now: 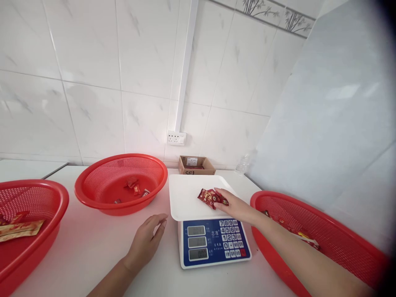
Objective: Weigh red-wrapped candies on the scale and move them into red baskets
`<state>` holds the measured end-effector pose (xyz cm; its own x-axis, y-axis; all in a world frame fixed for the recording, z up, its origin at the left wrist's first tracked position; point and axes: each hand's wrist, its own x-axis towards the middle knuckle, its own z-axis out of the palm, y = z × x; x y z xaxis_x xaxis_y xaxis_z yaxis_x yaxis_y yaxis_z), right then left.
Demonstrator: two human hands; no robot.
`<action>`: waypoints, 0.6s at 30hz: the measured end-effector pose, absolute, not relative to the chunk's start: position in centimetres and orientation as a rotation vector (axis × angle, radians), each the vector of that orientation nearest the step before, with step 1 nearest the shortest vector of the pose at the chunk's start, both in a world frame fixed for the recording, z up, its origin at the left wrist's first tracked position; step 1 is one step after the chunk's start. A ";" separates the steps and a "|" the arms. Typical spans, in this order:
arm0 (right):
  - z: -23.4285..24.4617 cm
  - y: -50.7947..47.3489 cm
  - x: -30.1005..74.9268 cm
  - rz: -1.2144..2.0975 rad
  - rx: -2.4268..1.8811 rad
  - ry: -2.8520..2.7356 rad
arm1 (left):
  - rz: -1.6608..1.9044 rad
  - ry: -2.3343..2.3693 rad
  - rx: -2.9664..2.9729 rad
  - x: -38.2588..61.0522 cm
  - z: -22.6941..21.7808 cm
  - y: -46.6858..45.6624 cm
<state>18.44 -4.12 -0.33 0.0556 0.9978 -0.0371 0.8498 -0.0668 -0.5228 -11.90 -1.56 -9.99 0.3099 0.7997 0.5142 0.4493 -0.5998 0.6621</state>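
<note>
White marbled tile wall (148, 53) beyond both hands; white tabletop (163, 274) beneath. Rounded red perforated-plastic baskets (128, 211) to either side. White plastic scale with blue keypad (213, 256) between hands. Left hand (145, 241) empty, loosely curled, near the scale. Right hand (236, 206) grasps small glossy dark-red wrapped packets (208, 197) at the pan (187, 200); likely light, slippery, best pinched by wrapper edges.

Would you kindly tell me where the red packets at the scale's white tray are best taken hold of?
I'd pinch the red packets by their left end, the left hand coming from the left: that flattish end sticks out uncovered, while the right hand partly covers the right end.
</note>
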 end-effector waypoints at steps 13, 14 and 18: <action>-1.4 -0.8 14.7 0.427 -1.935 -1.900 | 1.170 1.097 2.230 -11.9 -9.7 -1.7; -1.2 -1.1 15.3 0.389 -1.904 -1.898 | 1.174 1.098 2.231 -11.9 -9.7 -1.7; 0.3 -4.1 19.6 0.183 -1.892 -1.812 | 1.171 1.104 2.220 -11.9 -9.9 -1.7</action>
<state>19.62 -4.13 0.28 0.1007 0.9639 0.2466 0.8952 0.0203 -0.4452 -11.90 -1.71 -9.88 0.3384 0.7925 0.5074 0.4598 -0.6097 0.6457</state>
